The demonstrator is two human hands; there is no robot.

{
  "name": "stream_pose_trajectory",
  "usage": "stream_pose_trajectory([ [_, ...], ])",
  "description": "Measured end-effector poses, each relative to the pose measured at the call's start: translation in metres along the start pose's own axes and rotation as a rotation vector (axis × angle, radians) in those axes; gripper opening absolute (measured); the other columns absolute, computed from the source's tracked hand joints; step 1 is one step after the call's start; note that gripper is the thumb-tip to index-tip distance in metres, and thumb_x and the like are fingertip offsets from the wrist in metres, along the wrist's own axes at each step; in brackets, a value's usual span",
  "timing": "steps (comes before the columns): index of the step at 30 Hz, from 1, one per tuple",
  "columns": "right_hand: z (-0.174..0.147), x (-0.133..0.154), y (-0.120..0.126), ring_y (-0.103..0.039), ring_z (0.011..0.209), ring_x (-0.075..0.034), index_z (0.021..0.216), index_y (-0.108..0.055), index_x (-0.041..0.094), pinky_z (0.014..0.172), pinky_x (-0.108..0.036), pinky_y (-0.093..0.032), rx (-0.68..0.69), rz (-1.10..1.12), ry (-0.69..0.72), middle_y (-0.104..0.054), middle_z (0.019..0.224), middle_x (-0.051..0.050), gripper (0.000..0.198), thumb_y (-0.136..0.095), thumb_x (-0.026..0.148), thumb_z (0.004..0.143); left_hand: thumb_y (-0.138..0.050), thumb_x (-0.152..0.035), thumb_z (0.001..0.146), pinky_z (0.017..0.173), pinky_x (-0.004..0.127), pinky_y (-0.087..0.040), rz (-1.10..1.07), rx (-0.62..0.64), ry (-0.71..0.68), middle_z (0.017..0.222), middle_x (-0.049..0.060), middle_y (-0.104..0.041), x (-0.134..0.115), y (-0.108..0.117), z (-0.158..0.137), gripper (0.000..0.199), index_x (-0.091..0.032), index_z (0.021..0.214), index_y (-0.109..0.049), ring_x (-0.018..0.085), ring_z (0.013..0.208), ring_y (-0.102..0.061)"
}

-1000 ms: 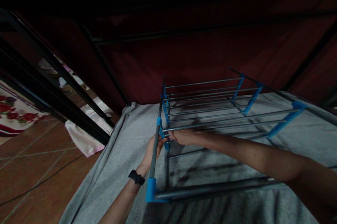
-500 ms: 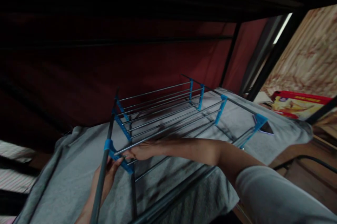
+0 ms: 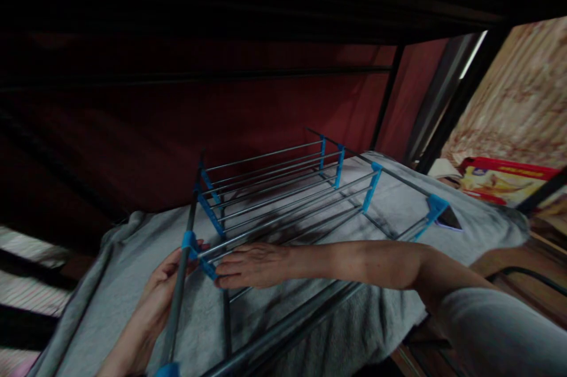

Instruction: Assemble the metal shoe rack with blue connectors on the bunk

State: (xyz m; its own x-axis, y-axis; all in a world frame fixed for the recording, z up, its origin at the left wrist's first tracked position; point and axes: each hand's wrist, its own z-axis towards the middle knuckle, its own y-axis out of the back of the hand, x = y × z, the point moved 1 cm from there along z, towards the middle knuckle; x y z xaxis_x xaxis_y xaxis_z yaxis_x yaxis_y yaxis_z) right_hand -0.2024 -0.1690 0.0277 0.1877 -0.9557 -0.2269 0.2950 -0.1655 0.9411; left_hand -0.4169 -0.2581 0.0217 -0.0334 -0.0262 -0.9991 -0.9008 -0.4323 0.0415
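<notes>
We find no legible text, label, brand, number or sign in this view. The red and yellow box (image 3: 505,181) at the right edge bears a line of yellow lettering along its upper rim, but it is too small and blurred for us to read. The metal rack (image 3: 283,200) and its blue plastic joints carry no markings that we can make out.

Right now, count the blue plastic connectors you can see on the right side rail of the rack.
4: far end, next, middle, nearest. All sit along the right rail; any nearer ones are hidden behind the right arm.
</notes>
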Motion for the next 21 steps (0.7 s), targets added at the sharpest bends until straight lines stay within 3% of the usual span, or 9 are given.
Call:
stream_pose_trajectory([
  [4, -0.005, -0.013, 0.022, -0.051, 0.122, -0.021, 0.134, -0.051, 0.015, 0.102, -0.037, -0.042, -0.122, 0.008, -0.278, -0.056, 0.136, -0.012, 0.034, -0.037, 0.017, 0.102, -0.078, -0.028, 0.056, 0.080, 0.030, -0.056, -0.216, 0.006, 0.035, 0.087, 0.006, -0.076, -0.013, -0.008, -0.003, 0.040, -0.016, 0.095, -0.074, 0.025, 0.092, -0.070],
  [7, 0.001, -0.027, 0.027, -0.059, 0.108, -0.023, 0.128, -0.053, 0.016, 0.092, -0.037, -0.047, -0.053, 0.035, -0.458, -0.060, 0.126, -0.013, 0.030, -0.041, 0.018, 0.101, -0.069, -0.028, 0.061, 0.078, 0.030, -0.055, -0.333, -0.008, 0.048, 0.087, 0.008, -0.075, -0.020, -0.015, -0.005, 0.034, -0.014, 0.093, -0.073, 0.025, 0.091, -0.069],
  [12, 0.021, -0.031, 0.021, -0.065, 0.086, -0.020, 0.127, -0.052, 0.019, 0.068, -0.030, -0.047, 0.068, 0.147, -0.376, -0.063, 0.113, -0.008, 0.031, -0.039, 0.013, 0.099, -0.073, -0.036, 0.070, 0.078, 0.031, -0.053, -0.288, -0.041, -0.007, 0.083, 0.006, -0.073, -0.026, -0.021, -0.007, 0.028, -0.014, 0.087, -0.071, 0.024, 0.088, -0.068],
  [17, 0.039, -0.035, 0.024, -0.065, 0.090, -0.020, 0.130, -0.048, 0.019, 0.066, -0.028, -0.046, 0.056, 0.199, -0.343, -0.063, 0.112, -0.008, 0.033, -0.040, 0.013, 0.099, -0.076, -0.037, 0.073, 0.075, 0.028, -0.052, -0.182, -0.063, -0.030, 0.084, 0.004, -0.072, -0.031, -0.024, -0.006, 0.025, -0.016, 0.086, -0.070, 0.021, 0.083, -0.067],
  [21, 0.042, -0.044, 0.034, -0.065, 0.087, -0.018, 0.119, -0.055, 0.025, 0.064, -0.026, -0.042, 0.077, 0.272, -0.332, -0.065, 0.105, -0.004, 0.027, -0.044, 0.012, 0.097, -0.074, -0.041, 0.077, 0.076, 0.029, -0.053, -0.162, -0.047, -0.004, 0.081, 0.005, -0.072, -0.026, -0.021, -0.002, 0.027, -0.017, 0.087, -0.070, 0.022, 0.082, -0.069],
])
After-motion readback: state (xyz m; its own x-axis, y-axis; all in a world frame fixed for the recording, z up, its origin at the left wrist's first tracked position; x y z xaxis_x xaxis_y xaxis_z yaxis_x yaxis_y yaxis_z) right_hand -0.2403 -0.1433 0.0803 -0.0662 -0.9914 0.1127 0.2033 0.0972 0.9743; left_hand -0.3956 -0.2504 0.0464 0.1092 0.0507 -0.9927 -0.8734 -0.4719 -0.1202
